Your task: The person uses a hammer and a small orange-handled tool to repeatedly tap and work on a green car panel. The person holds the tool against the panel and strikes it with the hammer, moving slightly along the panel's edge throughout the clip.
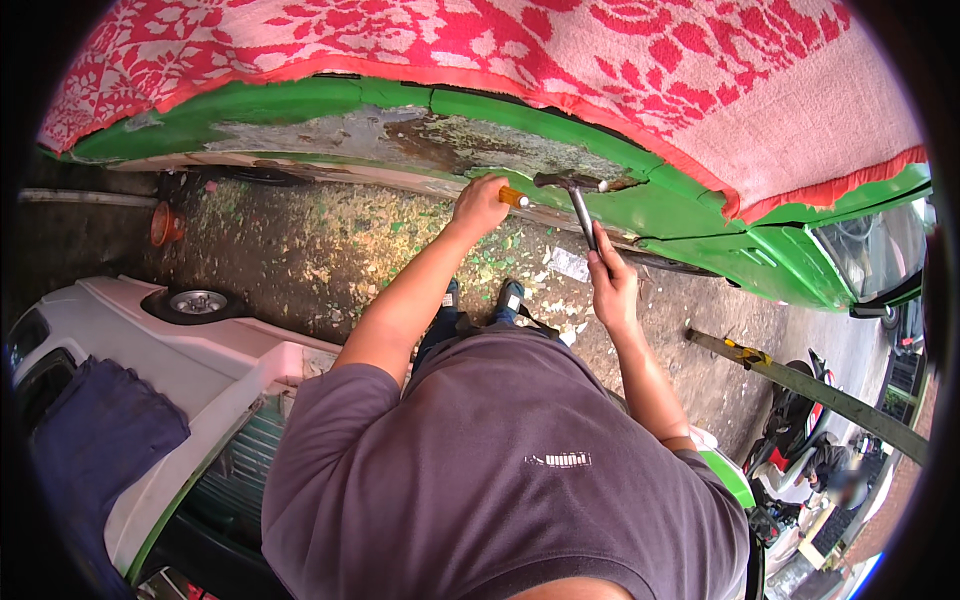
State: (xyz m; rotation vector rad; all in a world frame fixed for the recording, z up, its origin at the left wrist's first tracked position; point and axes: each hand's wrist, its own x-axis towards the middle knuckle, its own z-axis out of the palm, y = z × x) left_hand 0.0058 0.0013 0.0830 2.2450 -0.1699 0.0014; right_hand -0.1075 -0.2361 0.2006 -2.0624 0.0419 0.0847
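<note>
My left hand [481, 206] is closed round a tool with an amber handle [513, 197], its butt end pointing right. The rest of that tool is hidden by the hand and the car side. My right hand [613, 284] grips a hammer [582, 215] by its dark handle. The hammer's metal head is raised just right of the amber handle, apart from it. Both hands are in front of a green car body panel [455, 142], whose paint is stripped to grey and rusty brown metal along the middle.
A red and pink patterned cloth [480, 45] covers the car above the panel. Paint flakes and scraps litter the ground [330, 240]. A pale vehicle [110, 310] stands behind me on the left. On the right are a long beam [830, 398], a motorcycle [795, 410] and another person [835, 478].
</note>
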